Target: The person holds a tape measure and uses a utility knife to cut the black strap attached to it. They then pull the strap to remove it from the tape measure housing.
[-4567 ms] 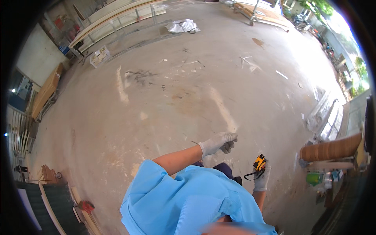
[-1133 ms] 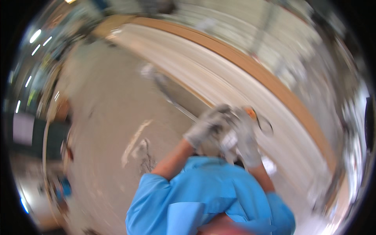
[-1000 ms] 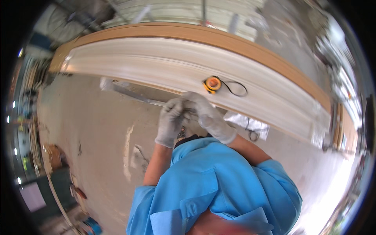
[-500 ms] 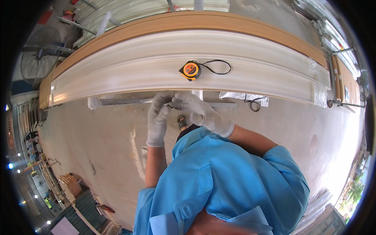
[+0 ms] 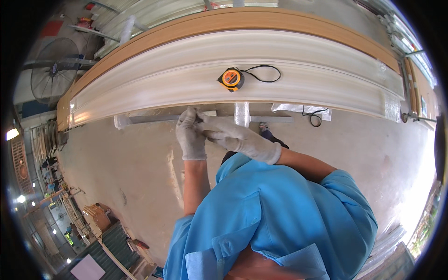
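My left hand (image 5: 190, 137), in a pale grey work glove, is raised before the near edge of the long white panels (image 5: 177, 77), its fingers curled closed. Against it lies my right hand (image 5: 242, 140), gloved alike, its fingers drawn together and touching the left hand's fingers and palm side. Whatever is between them, if anything, is hidden. Beyond the hands, an orange and black tape measure (image 5: 232, 78) rests on the white panels, its black wrist strap (image 5: 266, 73) looped to the right. Neither hand touches it.
A wood-coloured board (image 5: 242, 19) runs along the panels' far side. Clear plastic wrap (image 5: 392, 107) covers the panels' right end. Grey metal supports (image 5: 154, 119) show below the near edge. A large fan (image 5: 54, 70) stands at left. A black cord (image 5: 315, 119) hangs near clear plastic.
My hands have come closer together, the right one reaching further across to the left hand. The view has shifted slightly, and my foot shows at another spot on the floor.
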The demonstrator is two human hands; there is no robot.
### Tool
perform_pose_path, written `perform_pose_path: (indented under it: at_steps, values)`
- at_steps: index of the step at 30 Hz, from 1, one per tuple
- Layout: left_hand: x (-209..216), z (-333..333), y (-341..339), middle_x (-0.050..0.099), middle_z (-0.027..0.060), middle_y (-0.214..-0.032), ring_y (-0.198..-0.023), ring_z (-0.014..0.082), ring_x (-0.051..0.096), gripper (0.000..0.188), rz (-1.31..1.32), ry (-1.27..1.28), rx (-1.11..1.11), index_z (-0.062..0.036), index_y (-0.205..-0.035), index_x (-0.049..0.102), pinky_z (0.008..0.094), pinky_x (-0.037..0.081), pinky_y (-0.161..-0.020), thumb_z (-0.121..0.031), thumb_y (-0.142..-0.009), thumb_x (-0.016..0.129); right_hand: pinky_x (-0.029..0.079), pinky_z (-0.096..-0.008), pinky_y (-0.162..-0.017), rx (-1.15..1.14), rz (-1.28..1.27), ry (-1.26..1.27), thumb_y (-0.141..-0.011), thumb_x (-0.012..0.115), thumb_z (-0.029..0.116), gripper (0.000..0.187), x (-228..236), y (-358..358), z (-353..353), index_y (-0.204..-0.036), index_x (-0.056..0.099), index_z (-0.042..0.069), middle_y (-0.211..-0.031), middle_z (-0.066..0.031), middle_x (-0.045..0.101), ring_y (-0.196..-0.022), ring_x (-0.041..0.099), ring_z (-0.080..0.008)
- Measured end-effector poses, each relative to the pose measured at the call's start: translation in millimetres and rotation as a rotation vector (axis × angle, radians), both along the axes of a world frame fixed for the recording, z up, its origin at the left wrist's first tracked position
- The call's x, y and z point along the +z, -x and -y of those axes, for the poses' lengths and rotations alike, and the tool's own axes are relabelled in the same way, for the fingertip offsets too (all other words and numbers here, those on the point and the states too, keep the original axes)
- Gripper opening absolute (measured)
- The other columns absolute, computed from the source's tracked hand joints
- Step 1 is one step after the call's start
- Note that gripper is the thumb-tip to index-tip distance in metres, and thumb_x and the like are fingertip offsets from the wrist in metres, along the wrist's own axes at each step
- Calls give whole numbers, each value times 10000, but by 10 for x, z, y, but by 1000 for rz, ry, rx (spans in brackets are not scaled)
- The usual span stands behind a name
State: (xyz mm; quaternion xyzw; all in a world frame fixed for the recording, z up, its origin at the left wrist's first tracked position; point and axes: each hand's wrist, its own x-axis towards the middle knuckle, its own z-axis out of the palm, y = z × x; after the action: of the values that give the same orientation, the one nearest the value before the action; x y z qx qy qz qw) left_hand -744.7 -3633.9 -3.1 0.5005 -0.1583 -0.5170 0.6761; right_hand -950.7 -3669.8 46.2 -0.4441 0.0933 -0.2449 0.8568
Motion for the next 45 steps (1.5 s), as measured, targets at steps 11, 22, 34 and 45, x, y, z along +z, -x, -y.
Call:
perform_pose_path:
  at_steps: [11,22,34,45]
  values:
    - [321,-95,457,738,141,-1183,-1104,208,683,432,522,178,-330,31,-1224,706,379,544,-973,-307,-961,766,307,-446,-1238,-123,84,-138,-1050,522,576,779,-210,202,57,-1565,390,7,-1564,-145,465,-1434,469,-282]
    - [102,203,115,700,106,-926,-831,241,653,250,-186,60,19,-4,-1003,681,388,544,-831,-245,-1051,637,158,-392,-1288,-17,83,-168,-1051,372,681,887,-85,72,-67,-1662,215,57,-1718,-122,234,-1592,195,-261]
    - [410,-79,725,729,131,-1069,-926,207,695,424,17,39,-290,2,-1238,647,363,576,-843,-367,-1029,668,366,-460,-1201,-761,-518,763,-802,850,205,797,-169,199,254,-1511,503,95,-1532,-160,503,-1451,435,-359]
    - [315,-38,708,644,74,-874,-842,219,618,327,-342,13,-143,-55,-948,634,385,531,-810,-355,-1071,593,385,-493,-1160,-712,-535,804,-824,803,297,771,-189,106,171,-1503,494,104,-1494,-198,509,-1378,478,-412]
